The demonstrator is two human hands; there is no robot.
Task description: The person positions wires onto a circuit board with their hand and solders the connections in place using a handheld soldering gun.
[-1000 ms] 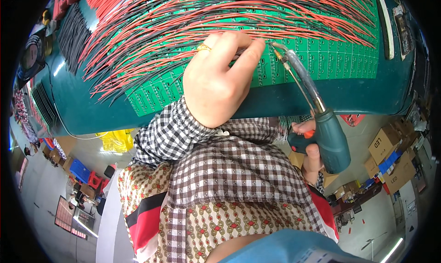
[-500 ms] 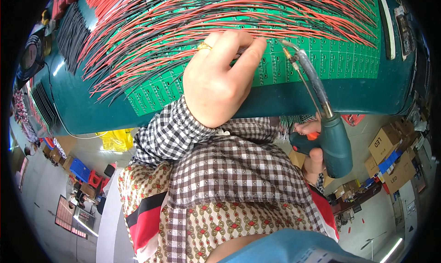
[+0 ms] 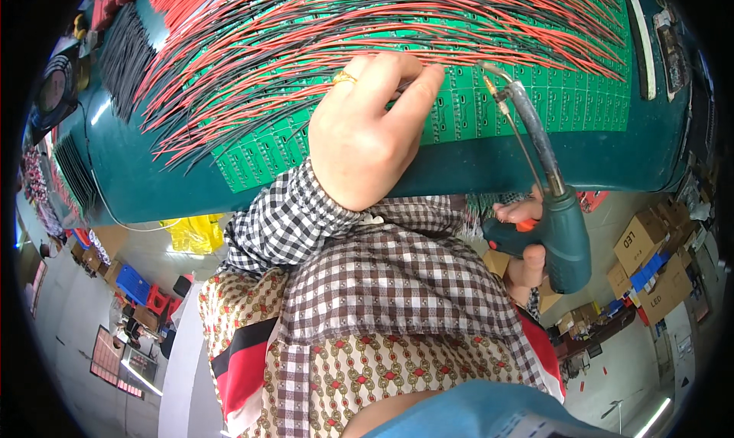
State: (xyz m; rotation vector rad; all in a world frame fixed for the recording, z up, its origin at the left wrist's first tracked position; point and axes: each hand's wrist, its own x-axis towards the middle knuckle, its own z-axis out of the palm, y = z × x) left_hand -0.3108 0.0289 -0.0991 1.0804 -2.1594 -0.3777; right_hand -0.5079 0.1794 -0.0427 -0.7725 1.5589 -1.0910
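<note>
the green circuit boards [image 3: 566, 102] lie as one wide sheet on the dark green table [image 3: 459, 161]. red and black wires [image 3: 222, 79] fan across the boards, their left ends spilling past the boards' left side. the left hand [image 3: 371, 136], with a gold ring [image 3: 344, 77], reaches over the near edge of the boards; its fingers are bent, thumb and forefinger drawn close at the tips above the boards, but whether they pinch a wire cannot be told. the right hand [image 3: 527, 268], on the near side of the boards, is wrapped around the handle of a soldering gun [image 3: 568, 243]. the gun's tip points over the boards; whether it touches them cannot be told. black wires [image 3: 128, 63] are heaped left of the boards, and a white strip [image 3: 641, 40] runs just beside the boards' right edge.
</note>
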